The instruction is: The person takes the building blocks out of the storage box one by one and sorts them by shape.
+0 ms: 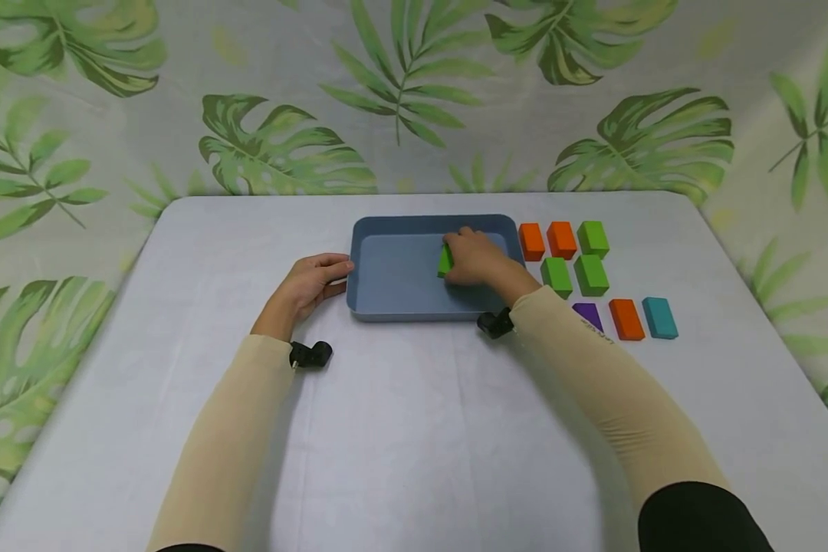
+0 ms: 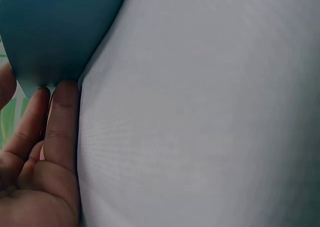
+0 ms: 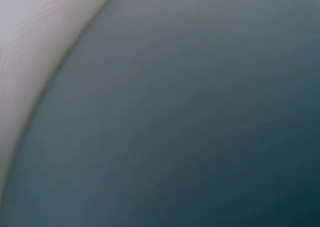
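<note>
A shallow blue-grey tray [image 1: 400,280] lies on the white-covered table. My left hand [image 1: 312,282] is at the tray's left side; in the left wrist view its straight fingers [image 2: 62,122] touch the tray's outer wall [image 2: 55,42]. Over the right half of the tray, my right hand [image 1: 479,259] pinches a green block [image 1: 445,261] between thumb and fingers, close to the tray floor. The hand covers much of that block. Only the blurred tray surface [image 3: 175,112] and a pale strip show in the right wrist view.
Right of the tray stand two orange blocks [image 1: 562,239] and three green blocks [image 1: 591,274] in two rows. Nearer the front are a purple block [image 1: 588,314], partly behind the right sleeve, an orange block [image 1: 626,319] and a blue block [image 1: 659,317]. A leaf-patterned cloth [image 1: 414,92] hangs behind the table.
</note>
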The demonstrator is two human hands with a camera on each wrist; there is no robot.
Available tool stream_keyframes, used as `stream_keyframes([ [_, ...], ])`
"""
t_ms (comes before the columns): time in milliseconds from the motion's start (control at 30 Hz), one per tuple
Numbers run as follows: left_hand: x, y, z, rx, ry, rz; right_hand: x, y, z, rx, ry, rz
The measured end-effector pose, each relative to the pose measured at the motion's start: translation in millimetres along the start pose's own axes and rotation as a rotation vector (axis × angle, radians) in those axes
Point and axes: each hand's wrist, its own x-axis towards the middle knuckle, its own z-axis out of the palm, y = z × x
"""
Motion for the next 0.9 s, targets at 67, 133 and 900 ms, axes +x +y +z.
stream_keyframes([
  [67,0.2,-0.5,-0.4,0.001,0.002,-0.002,0.1,-0.3,0.7,-0.003,0.003,-0.004],
  [133,-0.1,-0.8,-0.6,-0.001,0.010,-0.004,-0.9,-0.9,1.1,0.001,0.009,-0.016],
  [900,-0.4,-1.0,0.6,-0.009,-0.007,0.013,-51.1,28.0,-15.4,0.189,0.134,-0.211],
])
